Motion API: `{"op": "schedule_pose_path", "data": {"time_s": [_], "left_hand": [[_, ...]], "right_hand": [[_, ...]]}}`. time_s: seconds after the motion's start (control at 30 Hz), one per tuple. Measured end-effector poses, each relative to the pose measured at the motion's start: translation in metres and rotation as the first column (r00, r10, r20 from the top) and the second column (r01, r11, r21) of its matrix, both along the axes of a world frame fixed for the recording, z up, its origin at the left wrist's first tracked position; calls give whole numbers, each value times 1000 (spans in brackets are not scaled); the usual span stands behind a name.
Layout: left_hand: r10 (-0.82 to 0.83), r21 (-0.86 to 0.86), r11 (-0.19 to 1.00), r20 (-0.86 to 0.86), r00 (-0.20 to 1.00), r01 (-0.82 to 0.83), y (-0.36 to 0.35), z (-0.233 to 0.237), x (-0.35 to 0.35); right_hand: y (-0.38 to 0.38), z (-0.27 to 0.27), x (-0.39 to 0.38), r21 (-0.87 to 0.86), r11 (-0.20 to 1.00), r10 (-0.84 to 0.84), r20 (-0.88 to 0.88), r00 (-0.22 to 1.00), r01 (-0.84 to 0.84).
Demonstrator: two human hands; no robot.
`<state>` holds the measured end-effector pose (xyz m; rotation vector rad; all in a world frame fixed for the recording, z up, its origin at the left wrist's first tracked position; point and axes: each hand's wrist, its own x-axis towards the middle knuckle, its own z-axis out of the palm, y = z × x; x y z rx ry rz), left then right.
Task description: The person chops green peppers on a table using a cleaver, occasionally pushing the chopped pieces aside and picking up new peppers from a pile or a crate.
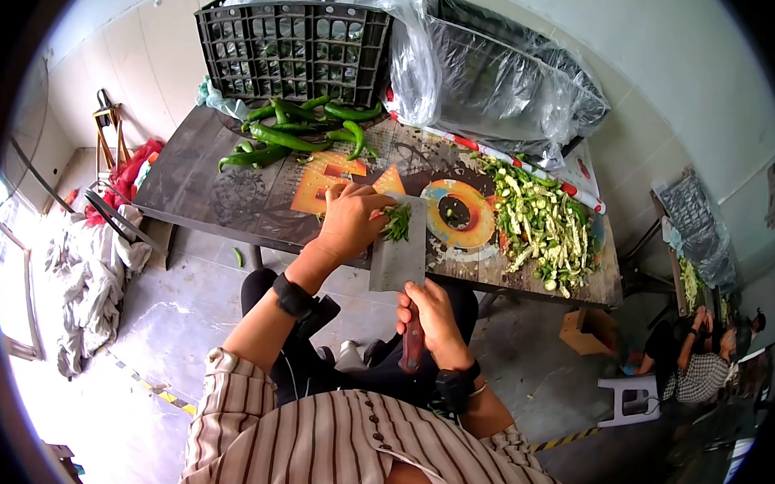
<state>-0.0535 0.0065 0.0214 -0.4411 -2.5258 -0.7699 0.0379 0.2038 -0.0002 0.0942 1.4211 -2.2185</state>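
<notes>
My right hand point(429, 316) is wrapped round the wooden handle of a cleaver point(401, 258), its wide blade lying flat and pointing away from me over the table's front edge. Chopped green pepper bits point(397, 222) rest on the blade. My left hand point(351, 220) is at the blade's left side, fingers bent and touching the green bits; whether it grips any is hidden. Whole green peppers point(293, 137) lie in a pile at the back left of the table point(191, 177). Cut pepper pieces point(544, 227) are heaped at the right.
Behind the peppers stands a black crate point(296, 55); a plastic-lined crate point(507, 87) is to its right. A red and white roll point(495, 157) lies diagonally on the table. Another person point(697, 377) sits far right near a stool point(630, 401).
</notes>
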Motion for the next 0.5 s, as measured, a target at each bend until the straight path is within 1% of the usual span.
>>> {"op": "schedule_pose_path", "data": {"time_s": [0.07, 0.13, 0.17, 0.2, 0.27, 0.33, 0.4, 0.5], "left_hand": [[8, 36, 999, -27, 1000, -7, -4, 1, 4], [48, 121, 992, -136, 990, -32, -11, 1, 7], [85, 165, 984, -134, 987, -63, -16, 1, 10], [91, 170, 983, -135, 987, -68, -21, 1, 12], [229, 161, 967, -201, 952, -199, -34, 3, 15], [296, 159, 952, -257, 920, -261, -49, 5, 18], [348, 161, 936, -301, 888, -313, -62, 5, 21], [415, 174, 909, -315, 854, -378, -82, 0, 23]], "right_hand": [[-1, 1, 1, 3, 1000, 9, 17, 1000, -9], [-1, 0, 1, -79, 997, 14, 48, 999, -10], [-2, 0, 1, -76, 997, 19, 52, 998, -15], [-2, 1, 0, -71, 997, 24, 50, 998, -20], [-1, 3, -1, -96, 995, 32, 54, 998, -27], [0, 5, -1, -88, 996, 34, 55, 998, -29], [4, 8, 0, -78, 997, 18, 46, 999, -14], [14, 15, 3, -89, 995, 36, 35, 999, -33]]}}
